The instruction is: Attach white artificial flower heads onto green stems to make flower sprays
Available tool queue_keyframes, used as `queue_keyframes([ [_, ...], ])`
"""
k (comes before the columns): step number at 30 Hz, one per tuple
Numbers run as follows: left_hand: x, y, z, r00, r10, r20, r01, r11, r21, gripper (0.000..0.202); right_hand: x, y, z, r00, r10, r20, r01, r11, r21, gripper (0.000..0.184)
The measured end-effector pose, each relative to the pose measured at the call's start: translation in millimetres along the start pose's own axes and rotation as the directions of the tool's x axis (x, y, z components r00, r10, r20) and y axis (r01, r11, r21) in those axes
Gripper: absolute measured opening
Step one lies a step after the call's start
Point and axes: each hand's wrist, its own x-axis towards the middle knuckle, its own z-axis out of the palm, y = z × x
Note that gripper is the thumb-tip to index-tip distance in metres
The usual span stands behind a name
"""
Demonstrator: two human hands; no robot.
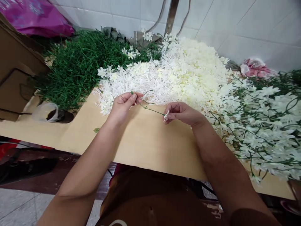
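Note:
Between my two hands stretches a thin green artificial flower stem [152, 110] with side branches. My left hand [125, 105] pinches it near one end between thumb and forefinger. At its other end my right hand [180, 113] is closed on a small white artificial flower [166, 116], thumb against fingers. Both hands are just above the cardboard-coloured work surface [150, 141]. Beyond them lies a heap of loose white and cream flower heads [195, 69]. A pile of bare green stems [77, 66] spreads at the back left.
White flowers on green stems [265, 125] are heaped at the right. A cardboard box [18, 69] and a clear plastic cup [45, 112] stand at the left, with a purple bag [37, 18] behind. A tiled wall [235, 25] bounds the back; a pink-and-white cloth [256, 67] lies near it.

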Motion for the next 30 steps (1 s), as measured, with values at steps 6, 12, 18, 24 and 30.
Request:
queue_keyframes([
  [6,-1.8,1.9,5.8,0.999,-0.046,0.0,0.046,0.999,0.027,0.028,-1.6,-1.2,-1.6,0.998,0.034,0.051,-0.033,0.999,-0.025,0.027],
  [12,-2.7,3.5,6.3,0.999,-0.034,-0.023,0.035,0.999,0.004,0.025,-2.4,-4.1,-4.1,0.992,0.07,0.108,-0.059,0.993,-0.106,0.029],
  [18,-7.5,-1.6,14.6,0.997,-0.063,0.052,0.059,0.995,0.076,0.033,4.3,4.6,-6.0,0.953,-0.141,-0.267,0.038,0.933,-0.357,0.019],
  [24,-17.8,-7.2,26.5,0.962,-0.088,0.26,0.006,0.953,0.302,0.03,23.8,25.6,2.6,0.765,-0.526,-0.373,-0.108,0.466,-0.878,0.016],
  [30,-18.4,-12.6,31.5,0.941,-0.071,0.33,-0.064,0.922,0.382,0.026,33.8,31.7,3.8,0.791,-0.556,-0.256,-0.178,0.191,-0.965,0.018],
])
